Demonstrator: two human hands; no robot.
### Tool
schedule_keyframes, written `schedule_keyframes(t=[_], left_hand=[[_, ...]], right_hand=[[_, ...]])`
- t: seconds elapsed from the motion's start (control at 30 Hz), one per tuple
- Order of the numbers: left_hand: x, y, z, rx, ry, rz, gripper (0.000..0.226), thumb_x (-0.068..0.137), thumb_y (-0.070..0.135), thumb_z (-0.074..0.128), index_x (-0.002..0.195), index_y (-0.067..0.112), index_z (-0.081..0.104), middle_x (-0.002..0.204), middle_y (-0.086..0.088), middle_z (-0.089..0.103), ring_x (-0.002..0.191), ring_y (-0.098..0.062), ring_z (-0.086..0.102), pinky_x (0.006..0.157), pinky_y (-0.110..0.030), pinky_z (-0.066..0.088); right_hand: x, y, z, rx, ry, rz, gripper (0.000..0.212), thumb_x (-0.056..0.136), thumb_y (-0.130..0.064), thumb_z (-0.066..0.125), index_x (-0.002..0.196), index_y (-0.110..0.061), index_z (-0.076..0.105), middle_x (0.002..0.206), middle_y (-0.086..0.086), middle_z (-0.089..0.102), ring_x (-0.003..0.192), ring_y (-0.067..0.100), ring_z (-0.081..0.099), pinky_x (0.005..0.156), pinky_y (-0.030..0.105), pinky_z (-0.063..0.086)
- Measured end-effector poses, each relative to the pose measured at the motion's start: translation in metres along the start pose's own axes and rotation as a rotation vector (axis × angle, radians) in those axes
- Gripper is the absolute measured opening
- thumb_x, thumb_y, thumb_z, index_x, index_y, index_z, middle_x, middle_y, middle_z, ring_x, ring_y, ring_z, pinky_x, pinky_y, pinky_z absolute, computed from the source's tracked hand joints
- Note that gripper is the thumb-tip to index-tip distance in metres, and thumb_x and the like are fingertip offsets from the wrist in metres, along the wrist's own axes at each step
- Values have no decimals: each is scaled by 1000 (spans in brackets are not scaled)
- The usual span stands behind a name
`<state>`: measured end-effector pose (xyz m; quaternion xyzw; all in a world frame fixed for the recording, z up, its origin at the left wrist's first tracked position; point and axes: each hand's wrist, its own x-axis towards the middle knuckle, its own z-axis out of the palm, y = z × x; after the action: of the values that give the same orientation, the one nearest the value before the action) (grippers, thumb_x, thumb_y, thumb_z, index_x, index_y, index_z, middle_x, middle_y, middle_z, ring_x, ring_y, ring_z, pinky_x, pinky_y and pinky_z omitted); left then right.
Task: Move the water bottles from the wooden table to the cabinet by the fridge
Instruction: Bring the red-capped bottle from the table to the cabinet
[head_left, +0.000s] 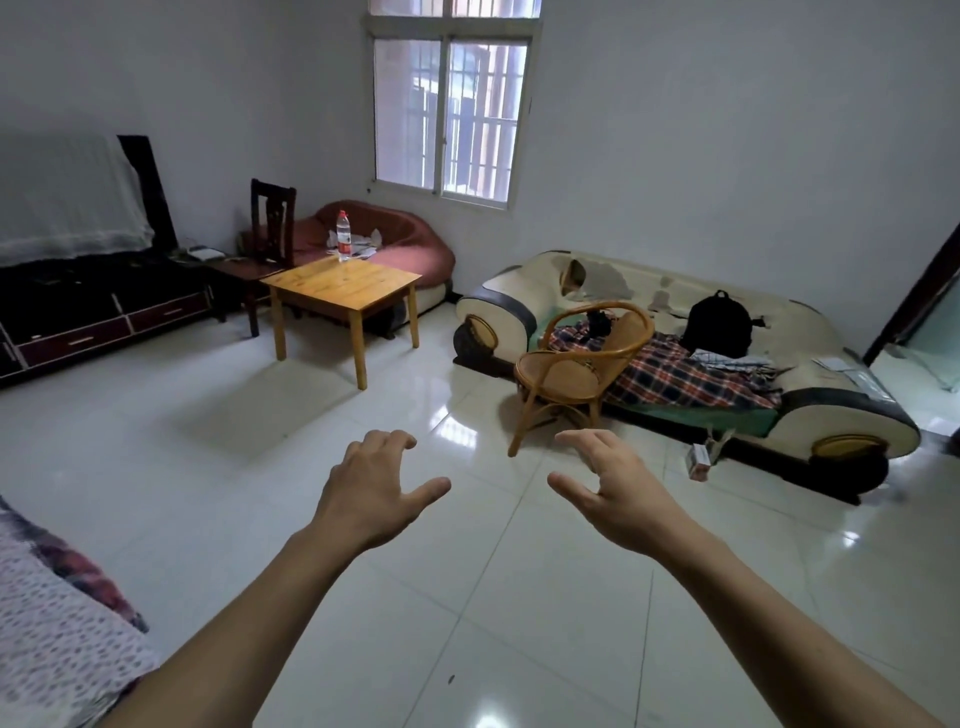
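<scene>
Wooden table (340, 285) bearing one water bottle (343, 236), both hands empty, spread

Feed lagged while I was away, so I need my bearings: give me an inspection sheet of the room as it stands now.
Surface: wooden table by the far wall, top bare except one bottle.
Job's things: one water bottle upright at the table's far edge; cabinet and fridge not in view.
Clutter: black backpack and plaid cloth on the cream sofa; papers on the red seat.
Grippers: left hand and right hand open, empty, raised over the tiled floor.
Cables: nothing seen.
Surroundings: rattan chair, barred window.
</scene>
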<state>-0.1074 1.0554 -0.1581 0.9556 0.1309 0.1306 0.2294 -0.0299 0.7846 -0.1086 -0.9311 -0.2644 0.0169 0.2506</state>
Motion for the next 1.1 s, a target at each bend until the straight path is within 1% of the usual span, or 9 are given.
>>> schedule_keyframes(t=[0.17, 0.3, 0.43, 0.53, 0.63, 0.77, 0.93, 1.0, 1.1], left_hand=[[51, 1, 19, 67, -25, -28, 63, 86, 69, 53, 136, 32, 48, 143, 7, 47, 127, -19, 44, 101, -38, 43], [98, 7, 37, 153, -62, -72, 67, 85, 71, 53, 140, 33, 45, 146, 8, 44, 130, -19, 42, 105, -38, 39], [147, 14, 42, 193, -85, -121, 70, 84, 69, 55, 142, 31, 42, 148, 7, 42, 134, -19, 38, 107, -39, 37], [180, 16, 41, 185, -50, -149, 67, 85, 68, 56, 141, 32, 44, 145, 7, 44, 133, -19, 39, 107, -38, 38], [209, 12, 40, 180, -37, -181, 65, 86, 67, 57, 140, 32, 44, 143, 7, 45, 132, -18, 39, 106, -38, 39], [250, -4, 43, 159, -15, -210, 66, 85, 67, 57, 140, 32, 44, 143, 7, 44, 133, -18, 38, 107, -37, 39], [305, -47, 45, 122, 7, -225, 65, 85, 67, 57, 139, 32, 46, 144, 7, 45, 133, -19, 40, 106, -37, 40], [332, -68, 43, 111, 20, -234, 66, 85, 68, 56, 140, 32, 47, 145, 7, 45, 132, -20, 41, 105, -37, 40], [380, -97, 32, 83, 53, -238, 68, 85, 69, 56, 141, 32, 45, 145, 6, 46, 130, -20, 43, 104, -37, 41]], right_hand=[[63, 31, 7, -30, -2, -11, 53, 92, -55, 54, 140, -35, 43, 148, -7, 40, 134, 15, 38, 110, 45, 41], [119, 66, 12, -19, -21, -18, 57, 93, -57, 53, 144, -34, 41, 146, -6, 42, 132, 14, 39, 109, 40, 41], [174, 92, 9, -7, -75, -13, 59, 92, -59, 52, 145, -34, 39, 153, -4, 37, 139, 18, 33, 112, 43, 37], [214, 102, 4, 1, -92, -44, 59, 92, -58, 51, 144, -33, 40, 152, -4, 36, 140, 18, 32, 113, 46, 37], [250, 101, 2, 5, -88, -70, 58, 93, -57, 51, 144, -32, 40, 151, -5, 37, 139, 17, 34, 113, 50, 37], [302, 93, 11, 10, -104, -103, 58, 93, -58, 50, 144, -32, 41, 150, -4, 39, 137, 17, 37, 110, 50, 41], [373, 75, 29, 8, -132, -128, 67, 84, -71, 42, 141, -36, 40, 146, -6, 39, 123, 19, 51, 96, 49, 53], [404, 63, 36, -21, -133, -148, 61, 89, -65, 46, 142, -35, 40, 148, -5, 37, 128, 18, 46, 100, 49, 50], [454, 45, 42, -70, -133, -154, 56, 93, -57, 49, 143, -34, 40, 152, -5, 35, 138, 17, 35, 110, 50, 41]])
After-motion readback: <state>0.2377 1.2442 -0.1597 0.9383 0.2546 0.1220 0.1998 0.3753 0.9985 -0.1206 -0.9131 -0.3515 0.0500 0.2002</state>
